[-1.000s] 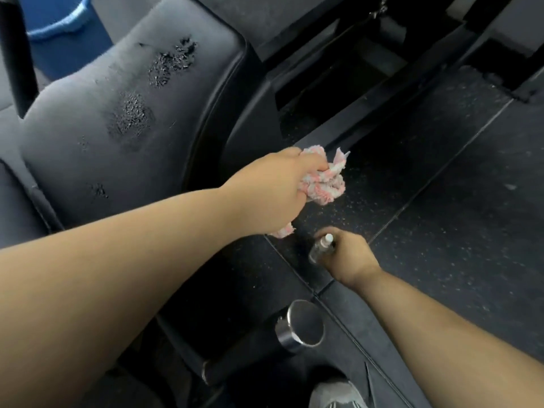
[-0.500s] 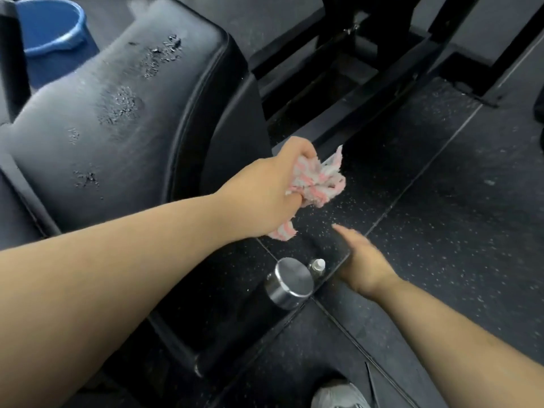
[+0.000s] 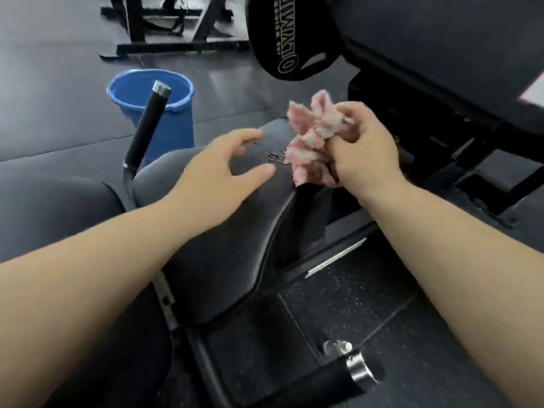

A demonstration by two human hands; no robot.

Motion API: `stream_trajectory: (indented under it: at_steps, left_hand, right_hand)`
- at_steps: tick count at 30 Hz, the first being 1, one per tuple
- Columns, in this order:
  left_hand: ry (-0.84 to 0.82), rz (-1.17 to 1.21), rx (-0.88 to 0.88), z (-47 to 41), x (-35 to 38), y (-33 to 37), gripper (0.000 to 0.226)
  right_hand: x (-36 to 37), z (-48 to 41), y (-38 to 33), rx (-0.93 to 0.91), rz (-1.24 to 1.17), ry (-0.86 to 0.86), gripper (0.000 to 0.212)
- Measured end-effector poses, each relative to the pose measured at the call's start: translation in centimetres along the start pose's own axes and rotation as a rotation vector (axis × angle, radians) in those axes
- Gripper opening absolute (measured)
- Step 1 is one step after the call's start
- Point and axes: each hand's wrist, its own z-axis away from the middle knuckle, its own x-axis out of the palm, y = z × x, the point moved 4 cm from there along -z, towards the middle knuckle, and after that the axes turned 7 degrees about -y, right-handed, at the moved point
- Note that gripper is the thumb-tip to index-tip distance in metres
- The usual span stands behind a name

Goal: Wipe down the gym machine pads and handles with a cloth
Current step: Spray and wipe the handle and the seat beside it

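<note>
Bucket: one blue bucket, beyond the left hand.
Handles: two, chrome-capped; upright handle left of the left hand, low handle under the right forearm.
Left hand: fingers spread loose over the seat pad.
Cloth: one pink-white cloth, bunched in the right hand.
Weight plate: one, beyond the right hand.
Floor: dark speckled rubber tiles.

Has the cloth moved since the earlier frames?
Yes. The cloth passed from the left hand to the right hand, rising from beside the seat pad to its top edge.

Two handles, one cloth, one bucket, one weight plate.
</note>
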Motion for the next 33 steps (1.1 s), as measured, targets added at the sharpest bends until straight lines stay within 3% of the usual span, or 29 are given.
stream_trajectory:
  at_steps: [3,6,8,10,14,16,20,22,24,27,28,31,33]
  left_hand:
    - [0.093,-0.198,-0.361,-0.6,-4.0,-6.6,0.056]
    - [0.034,-0.19,-0.506,-0.5,-5.4,-10.9,0.057]
    - [-0.049,-0.277,-0.508,-0.2,-5.5,-12.4,0.058]
    - [-0.105,-0.412,-0.517,0.0,-5.5,-13.0,0.061]
    - [-0.14,-0.532,-0.505,0.1,-5.4,-13.8,0.063]
    - [-0.129,-0.544,-0.495,0.2,-5.3,-14.0,0.063]
    - [-0.138,-0.592,-0.473,0.3,-5.4,-14.2,0.065]
    - [-0.165,-0.623,-0.462,0.1,-5.6,-14.3,0.065]
    - [-0.192,-0.636,-0.46,-0.1,-5.8,-14.4,0.065]
    - [-0.207,-0.643,-0.46,0.0,-6.0,-14.7,0.065]
    - [-0.202,-0.645,-0.457,0.0,-6.0,-14.8,0.065]
    - [-0.189,-0.66,-0.438,0.1,-6.0,-14.7,0.065]
    - [-0.202,-0.667,-0.435,0.0,-6.2,-14.7,0.065]
  right_hand:
    - [6.1,-2.1,-0.4,-0.146,0.613,-0.227,0.033]
    - [10.7,1.2,-1.1,-0.366,0.89,-0.311,0.032]
    - [12.0,3.6,-1.0,-0.575,0.775,-0.382,0.029]
    - [11.0,1.6,0.0,-0.653,0.756,-0.392,0.027]
    - [10.3,-4.7,-0.1,-0.351,0.743,-0.19,0.029]
    - [12.6,-3.3,-0.7,-0.308,0.693,-0.234,0.031]
    - [14.3,3.2,-1.6,-0.608,0.65,-0.527,0.031]
    - [12.0,1.0,-1.4,-0.71,0.717,-0.477,0.032]
    - [9.6,-3.2,-0.6,-0.557,0.812,-0.315,0.034]
    - [10.5,-5.1,-0.5,-0.25,0.754,-0.108,0.033]
    - [12.5,-3.3,-1.0,-0.263,0.72,-0.15,0.032]
    - [16.3,3.7,-1.7,-0.514,0.689,-0.496,0.03]
    - [14.2,2.3,-1.2,-0.608,0.719,-0.528,0.031]
